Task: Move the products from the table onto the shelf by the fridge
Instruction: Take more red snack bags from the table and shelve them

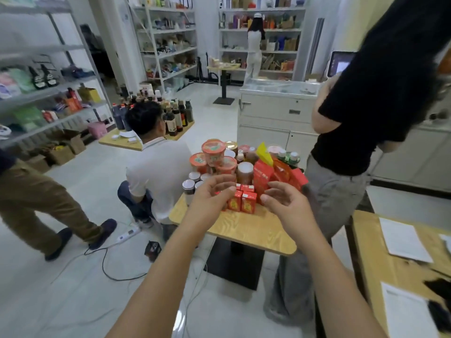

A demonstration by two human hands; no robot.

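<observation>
Red cartons [242,202] between left fingers [230,189], right fingers [266,198]

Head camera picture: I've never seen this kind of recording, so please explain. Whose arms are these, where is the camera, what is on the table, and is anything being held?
No machine here: a person wears a camera on their head, looking forward and down, so the two bare arms are their own. The left hand and right hand reach, fingers relaxed, towards small red cartons at the front of a wooden table. Behind stand red tubs, white-lidded jars, red boxes and bottles. Neither hand holds anything yet.
</observation>
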